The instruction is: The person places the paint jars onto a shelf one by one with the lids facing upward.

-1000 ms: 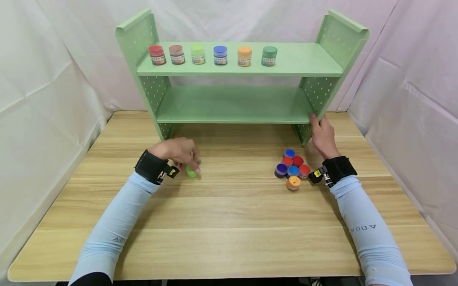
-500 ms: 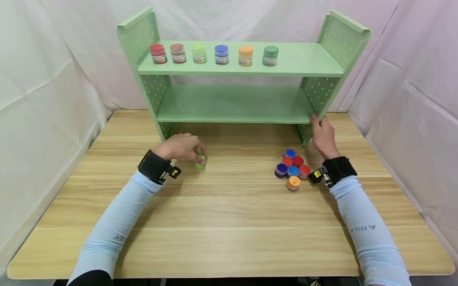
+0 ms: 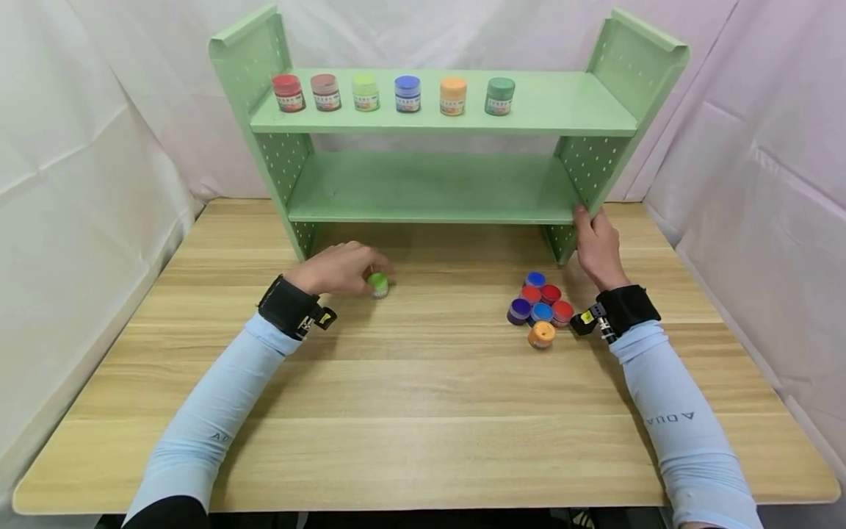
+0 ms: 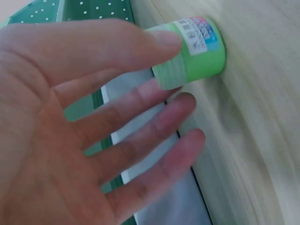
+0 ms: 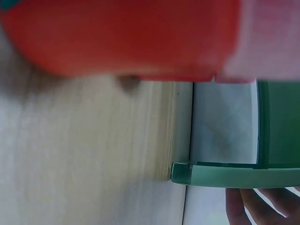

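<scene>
My left hand (image 3: 345, 269) is at the table in front of the shelf's left end. It pinches a small light green paint jar (image 4: 201, 47) by its lid, the thumb on the near side and the index finger partly hidden behind. The other fingers of that hand stretch out loosely, away from the jar. In the head view the light green jar stands upright, close to the tabletop. My right hand (image 3: 598, 250) grips the green shelf (image 3: 436, 187) at the low right side panel, thumb inside, fingers along the outside (image 5: 260, 204).
On the upper board stands a row of jars: red, brown, light green, blue, an orange jar (image 3: 452, 97) and a dark green jar (image 3: 499, 97). Several more, including a purple jar (image 3: 518, 311) and a yellow-orange jar (image 3: 542, 335), cluster on the wooden table (image 3: 423, 411) by my right wrist.
My left hand has moved rightward and back toward the shelf with the light green jar, which now shows more of its side. The right hand keeps its place on the panel.
</scene>
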